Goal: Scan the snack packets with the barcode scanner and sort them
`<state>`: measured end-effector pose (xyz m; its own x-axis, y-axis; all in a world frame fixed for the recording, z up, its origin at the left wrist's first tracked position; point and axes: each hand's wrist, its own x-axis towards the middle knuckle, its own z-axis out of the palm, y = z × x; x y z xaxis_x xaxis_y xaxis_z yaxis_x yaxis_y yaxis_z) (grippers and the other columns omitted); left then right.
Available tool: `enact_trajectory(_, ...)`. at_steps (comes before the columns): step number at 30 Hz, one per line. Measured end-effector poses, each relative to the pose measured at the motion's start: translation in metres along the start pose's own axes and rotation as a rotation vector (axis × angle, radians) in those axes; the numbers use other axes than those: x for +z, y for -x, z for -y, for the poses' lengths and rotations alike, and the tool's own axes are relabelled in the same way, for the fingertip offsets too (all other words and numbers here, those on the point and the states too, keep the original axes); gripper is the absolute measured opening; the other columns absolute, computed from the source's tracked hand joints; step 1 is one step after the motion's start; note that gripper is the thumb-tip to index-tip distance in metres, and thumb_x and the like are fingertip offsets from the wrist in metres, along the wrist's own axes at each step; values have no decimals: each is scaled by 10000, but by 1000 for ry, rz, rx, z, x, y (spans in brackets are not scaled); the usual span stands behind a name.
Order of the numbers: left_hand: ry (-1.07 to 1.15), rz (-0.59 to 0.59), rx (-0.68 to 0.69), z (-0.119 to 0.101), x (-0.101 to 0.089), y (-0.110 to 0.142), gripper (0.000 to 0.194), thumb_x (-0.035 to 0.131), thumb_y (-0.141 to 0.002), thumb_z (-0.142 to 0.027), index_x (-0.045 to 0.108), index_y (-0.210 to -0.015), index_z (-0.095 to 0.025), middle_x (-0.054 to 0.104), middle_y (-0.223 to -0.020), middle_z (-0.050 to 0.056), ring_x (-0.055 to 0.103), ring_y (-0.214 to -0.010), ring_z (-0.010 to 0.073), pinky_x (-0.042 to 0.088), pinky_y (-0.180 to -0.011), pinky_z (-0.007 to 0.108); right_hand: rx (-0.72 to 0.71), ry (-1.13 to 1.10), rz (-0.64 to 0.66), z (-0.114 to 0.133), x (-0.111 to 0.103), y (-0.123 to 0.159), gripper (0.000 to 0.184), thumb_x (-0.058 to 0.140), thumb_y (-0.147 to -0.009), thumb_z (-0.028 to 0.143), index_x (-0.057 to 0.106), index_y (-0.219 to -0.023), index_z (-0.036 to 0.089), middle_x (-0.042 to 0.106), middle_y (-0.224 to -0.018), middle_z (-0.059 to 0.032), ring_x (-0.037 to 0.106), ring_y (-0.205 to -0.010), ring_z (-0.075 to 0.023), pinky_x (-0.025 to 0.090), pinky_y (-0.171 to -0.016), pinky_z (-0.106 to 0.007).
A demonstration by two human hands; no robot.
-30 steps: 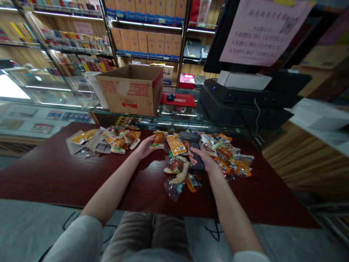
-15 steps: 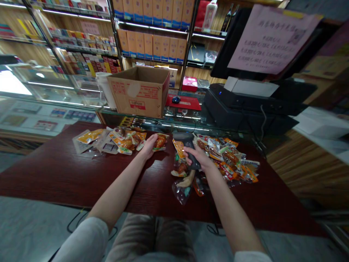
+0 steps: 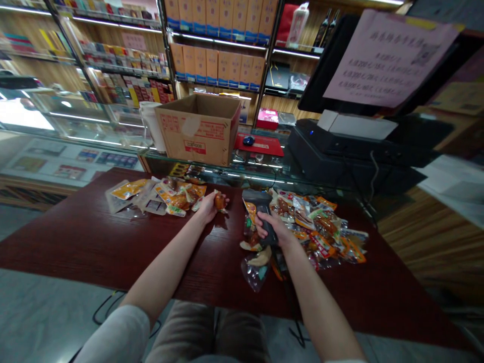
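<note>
My left hand (image 3: 207, 207) is closed on a clear snack packet (image 3: 220, 201) with brown food inside, held tilted just above the table. My right hand (image 3: 271, 228) wraps round the handle of a dark barcode scanner (image 3: 258, 197), whose head points left toward the packet. Under and beside the scanner lie more packets, among them a clear one with a pale piece of food (image 3: 260, 258). To the right spreads a heap of snack packets (image 3: 321, 222). Left of my left hand is a smaller pile of packets (image 3: 177, 194), next to flat clear and orange ones (image 3: 130, 189).
A dark red-brown table (image 3: 159, 252) holds the packets. Behind it, a glass counter carries an open cardboard box (image 3: 196, 133), a mouse (image 3: 248, 140) on a red mat, and a black register (image 3: 351, 156) under a monitor with a pink notice (image 3: 385, 60). A cable hangs from the scanner.
My left hand has turned the packet, so its label side no longer faces up. The scanner has shifted slightly, still in my right hand. The whole view has swung a little to the left.
</note>
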<state>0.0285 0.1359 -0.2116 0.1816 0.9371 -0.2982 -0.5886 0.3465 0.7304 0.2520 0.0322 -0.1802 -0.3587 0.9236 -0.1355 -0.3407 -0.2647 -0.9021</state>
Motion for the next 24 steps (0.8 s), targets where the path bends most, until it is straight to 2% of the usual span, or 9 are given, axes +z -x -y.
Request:
enact_trajectory(4,44,-17,-122,-4,3,2,236,407,-976,-287,501,-795,-169,614,-656,16,570,-459,113,470,-443,226,-1,-2,21,-1,3,-1,317,724,-795,391,480,-900,218,505,-610,96,402,-362,-37,378,-382,-182)
enact_trajectory(7,39,19,-192,-5,4,4,211,404,-966,-229,529,-813,-154,634,-680,32,566,-455,108,472,-440,227,4,8,15,-4,3,-3,324,726,-789,393,490,-927,218,504,-606,97,405,-359,-40,384,-380,-186)
enact_trajectory(11,-22,71,-104,-1,6,10,71,596,-889,-188,570,-833,-152,680,-740,46,635,-541,129,503,-482,223,3,33,1,-8,3,-3,345,732,-775,393,496,-955,218,507,-596,97,405,-351,-45,380,-366,-188)
enact_trajectory(14,-55,113,4,2,9,14,115,712,-823,-170,601,-838,-143,663,-709,19,651,-590,124,536,-557,220,8,51,-10,-9,3,-3,374,740,-764,402,494,-978,218,511,-592,100,408,-351,-48,379,-359,-188)
enact_trajectory(17,-72,139,26,3,11,16,136,723,-834,-204,613,-818,-127,657,-717,21,638,-600,103,537,-594,207,19,69,-36,-9,3,-3,393,744,-764,404,493,-999,215,514,-594,102,411,-353,-46,381,-360,-186)
enact_trajectory(21,-50,155,-91,3,10,14,176,599,-922,-237,572,-781,-136,623,-697,32,612,-575,109,512,-546,211,13,62,-31,-8,3,-2,401,745,-765,394,506,-1029,210,512,-596,102,410,-353,-47,373,-360,-190)
enact_trajectory(24,67,270,-262,2,6,12,188,476,-942,-179,544,-771,-138,563,-680,30,568,-540,104,465,-493,201,33,19,36,-7,3,-1,390,724,-783,397,525,-1054,200,502,-595,102,395,-352,-44,360,-365,-194)
